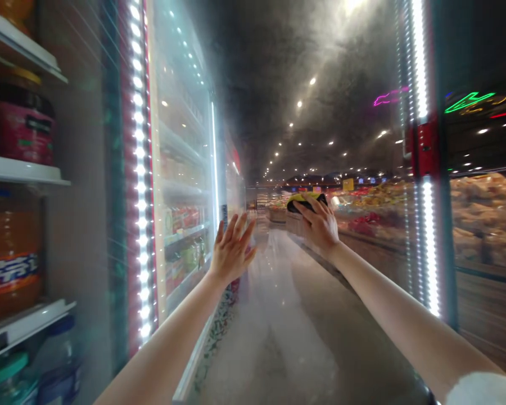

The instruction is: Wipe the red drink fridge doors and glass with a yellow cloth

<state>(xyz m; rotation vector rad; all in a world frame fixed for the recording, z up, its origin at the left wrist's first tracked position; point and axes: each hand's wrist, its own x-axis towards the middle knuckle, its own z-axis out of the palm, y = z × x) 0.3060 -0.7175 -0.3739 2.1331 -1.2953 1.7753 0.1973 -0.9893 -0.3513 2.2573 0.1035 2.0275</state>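
Note:
My right hand is stretched forward, its fingers pressed over a yellow-and-black cloth. The cloth seems to lie against the clear pane of a glass cooler door, whose lit edge runs up the right side. Lower and to the left, my left hand is raised with its fingers spread, holding nothing. Whether its palm touches the glass I cannot tell.
Drink bottles stand on white shelves at the left, beside a bright LED strip. More glass-fronted coolers line the aisle. Heaped goods show at the right beyond the glass. The pale floor runs ahead.

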